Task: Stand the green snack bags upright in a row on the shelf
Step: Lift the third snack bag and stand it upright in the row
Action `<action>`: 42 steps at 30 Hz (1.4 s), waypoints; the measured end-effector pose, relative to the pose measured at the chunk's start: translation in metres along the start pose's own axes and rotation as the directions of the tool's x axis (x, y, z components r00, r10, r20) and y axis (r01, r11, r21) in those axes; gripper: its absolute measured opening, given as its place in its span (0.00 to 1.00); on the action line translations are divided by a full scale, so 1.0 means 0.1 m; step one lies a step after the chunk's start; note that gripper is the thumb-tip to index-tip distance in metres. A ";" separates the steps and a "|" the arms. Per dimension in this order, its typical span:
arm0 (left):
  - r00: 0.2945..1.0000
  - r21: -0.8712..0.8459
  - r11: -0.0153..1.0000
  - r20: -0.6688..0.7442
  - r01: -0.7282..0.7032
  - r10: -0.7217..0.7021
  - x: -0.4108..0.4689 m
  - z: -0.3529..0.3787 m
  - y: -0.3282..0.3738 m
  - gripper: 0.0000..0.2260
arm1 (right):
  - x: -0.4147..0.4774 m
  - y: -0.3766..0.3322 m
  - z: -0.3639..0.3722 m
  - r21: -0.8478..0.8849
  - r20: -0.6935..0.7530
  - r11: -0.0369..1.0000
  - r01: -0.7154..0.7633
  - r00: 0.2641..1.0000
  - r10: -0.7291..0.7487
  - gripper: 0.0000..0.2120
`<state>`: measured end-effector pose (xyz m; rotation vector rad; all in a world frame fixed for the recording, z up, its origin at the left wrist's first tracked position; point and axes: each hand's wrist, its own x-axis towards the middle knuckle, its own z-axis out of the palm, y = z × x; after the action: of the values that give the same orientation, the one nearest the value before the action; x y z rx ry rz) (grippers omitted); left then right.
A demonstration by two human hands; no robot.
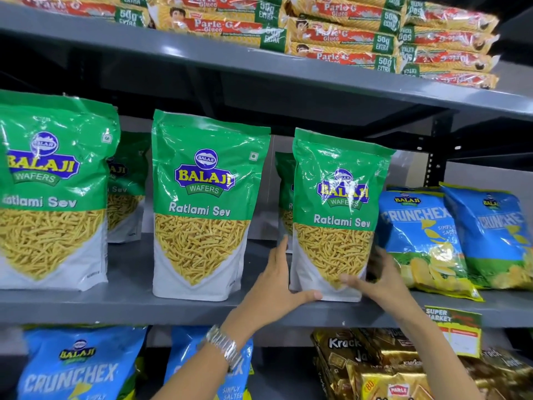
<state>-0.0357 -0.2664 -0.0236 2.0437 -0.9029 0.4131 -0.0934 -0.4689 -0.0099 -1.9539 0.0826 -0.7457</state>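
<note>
Three green Balaji Ratlami Sev bags stand upright along the front of the grey middle shelf: the left bag, the middle bag and the right bag. More green bags stand behind them in the gaps. My left hand clasps the right bag's lower left edge, thumb under its bottom corner. My right hand, blurred, holds the same bag's lower right side, fingers across its front.
Blue Crunchex chip bags lean on the shelf right beside the held bag. Parle-G biscuit packs are stacked on the shelf above. The shelf below carries more Crunchex bags and golden Krack Jack packs. A yellow-green price tag hangs on the shelf edge.
</note>
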 end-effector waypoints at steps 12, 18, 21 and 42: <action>0.758 -0.406 0.910 -0.568 0.081 -0.321 -0.68 -1.49 -0.67 0.49 | -0.56 -0.70 1.52 0.010 0.051 0.946 0.324 0.945 -0.324 0.50; 0.945 -0.281 0.939 -0.200 0.198 -0.259 -0.67 -1.57 -0.87 0.49 | -0.35 -0.79 1.79 0.163 0.340 0.980 0.114 0.926 -0.165 0.43; 0.937 -0.250 0.944 -0.219 0.216 -0.273 -0.63 -1.57 -0.90 0.43 | -0.29 -0.77 1.75 0.177 0.346 0.978 0.107 0.924 -0.164 0.40; 0.890 -0.197 0.978 -0.430 0.070 -0.150 -0.73 -1.52 -0.95 0.49 | -0.24 -0.64 1.78 0.251 0.149 0.954 0.165 0.967 -0.206 0.51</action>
<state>-0.0114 -0.0744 -0.0299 1.7259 -0.5199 0.6782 -0.0345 -0.2885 -0.0228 -1.8036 -0.2895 -0.6696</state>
